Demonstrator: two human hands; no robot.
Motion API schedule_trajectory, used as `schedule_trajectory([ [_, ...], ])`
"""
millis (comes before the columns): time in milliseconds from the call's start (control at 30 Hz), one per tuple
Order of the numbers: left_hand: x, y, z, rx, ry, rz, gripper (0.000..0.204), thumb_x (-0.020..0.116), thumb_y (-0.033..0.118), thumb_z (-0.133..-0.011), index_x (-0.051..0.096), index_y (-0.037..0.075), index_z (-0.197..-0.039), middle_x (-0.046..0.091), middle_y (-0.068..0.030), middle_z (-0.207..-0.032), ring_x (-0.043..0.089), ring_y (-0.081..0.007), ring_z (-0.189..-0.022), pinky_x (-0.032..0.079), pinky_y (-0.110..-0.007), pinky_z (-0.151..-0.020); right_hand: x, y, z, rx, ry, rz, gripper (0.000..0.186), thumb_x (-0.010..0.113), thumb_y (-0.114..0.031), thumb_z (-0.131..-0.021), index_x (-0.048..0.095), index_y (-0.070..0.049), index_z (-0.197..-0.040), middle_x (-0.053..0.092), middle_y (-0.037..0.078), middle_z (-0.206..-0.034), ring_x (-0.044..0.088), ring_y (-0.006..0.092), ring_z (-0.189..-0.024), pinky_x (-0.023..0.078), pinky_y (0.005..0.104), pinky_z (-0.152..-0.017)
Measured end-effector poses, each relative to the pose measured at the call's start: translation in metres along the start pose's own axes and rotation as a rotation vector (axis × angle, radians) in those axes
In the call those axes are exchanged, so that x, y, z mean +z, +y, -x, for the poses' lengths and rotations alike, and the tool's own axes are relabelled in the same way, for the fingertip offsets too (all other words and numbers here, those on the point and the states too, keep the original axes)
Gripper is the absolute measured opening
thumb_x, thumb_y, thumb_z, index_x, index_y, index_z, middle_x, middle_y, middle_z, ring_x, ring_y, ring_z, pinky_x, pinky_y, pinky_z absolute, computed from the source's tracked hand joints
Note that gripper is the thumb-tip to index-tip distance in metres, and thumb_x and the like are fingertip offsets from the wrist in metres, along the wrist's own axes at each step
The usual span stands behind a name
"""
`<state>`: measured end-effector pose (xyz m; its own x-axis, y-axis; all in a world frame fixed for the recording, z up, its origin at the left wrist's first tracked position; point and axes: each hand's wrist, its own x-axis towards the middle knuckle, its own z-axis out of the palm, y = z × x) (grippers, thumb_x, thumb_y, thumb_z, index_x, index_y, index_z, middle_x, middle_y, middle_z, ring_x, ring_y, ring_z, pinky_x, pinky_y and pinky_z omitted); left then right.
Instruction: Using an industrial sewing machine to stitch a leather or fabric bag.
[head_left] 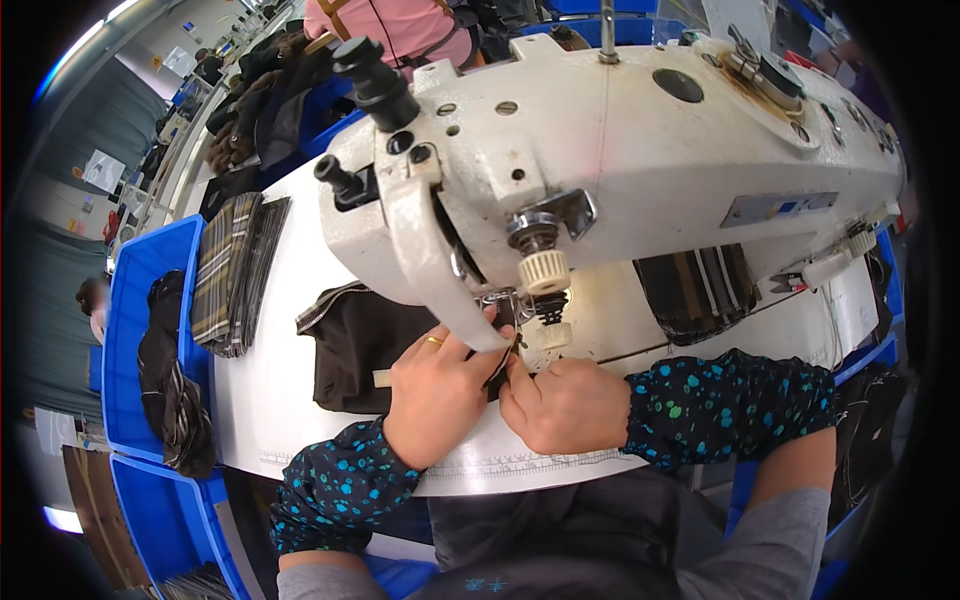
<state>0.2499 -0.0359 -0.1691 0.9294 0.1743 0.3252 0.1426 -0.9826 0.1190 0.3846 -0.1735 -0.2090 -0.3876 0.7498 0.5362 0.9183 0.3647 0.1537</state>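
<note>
A dark brown fabric piece (357, 350) lies folded under the head of a white sewing machine (640, 150). A small pale tag or strip (382, 378) shows on it. My left hand (437, 390), with a ring on one finger, bears on the fabric and holds its edge; its fingers reach up close to the needle area. Close by on the right, my right hand (568, 403) is closed, thumb and forefinger pinching the fabric's edge. The machine's white curved guard (428, 265) partly hides the fingertips and the needle.
A stack of striped fabric pieces (228, 275) lies at the table's left edge. Another striped stack (697, 292) sits beneath the machine arm. Blue bins (120, 350) with dark cloth stand at the left. A ruler scale (500, 466) runs along the front edge. Someone in pink (405, 30) is beyond the machine.
</note>
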Motion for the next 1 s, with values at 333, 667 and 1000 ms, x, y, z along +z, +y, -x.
schedule_trajectory([
  [333, 0.001, -0.012, -0.008, 0.0, -0.031, -0.011, 0.053, 0.072, 0.004, -0.067, 0.074, 0.015, -0.119, 0.068, -0.0084, -0.116, 0.067, -0.032, -0.099, 0.058, -0.038, -0.074, 0.002, 0.011, -0.002, 0.021, -0.072, 0.03, 0.022, 0.064, -0.015, -0.076, 0.069, 0.005, -0.087, 0.065, 0.015, -0.07, 0.062, 0.0181, -0.051, 0.045, 0.0296, -0.042],
  [667, -0.01, -0.008, 0.006, 0.182, 0.067, -0.097, 0.029, 0.065, 0.015, -0.079, 0.073, 0.008, -0.106, 0.062, -0.0015, -0.097, 0.061, -0.02, -0.1, 0.047, -0.046, -0.104, -0.001, 0.014, -0.005, 0.058, -0.024, 0.028, 0.026, 0.065, -0.014, -0.072, 0.071, 0.005, -0.09, 0.07, 0.016, -0.079, 0.064, 0.0163, -0.055, 0.047, 0.0287, -0.046],
  [1000, 0.001, -0.011, 0.005, 0.276, 0.027, -0.105, 0.028, 0.064, 0.015, -0.08, 0.071, 0.005, -0.105, 0.058, -0.0027, -0.093, 0.058, -0.0206, -0.099, 0.044, -0.05, -0.109, -0.014, -0.009, 0.001, 0.075, -0.146, 0.039, 0.025, 0.064, -0.013, -0.078, 0.073, 0.003, -0.095, 0.073, 0.027, -0.099, 0.06, 0.0146, -0.052, 0.044, 0.0267, -0.045],
])
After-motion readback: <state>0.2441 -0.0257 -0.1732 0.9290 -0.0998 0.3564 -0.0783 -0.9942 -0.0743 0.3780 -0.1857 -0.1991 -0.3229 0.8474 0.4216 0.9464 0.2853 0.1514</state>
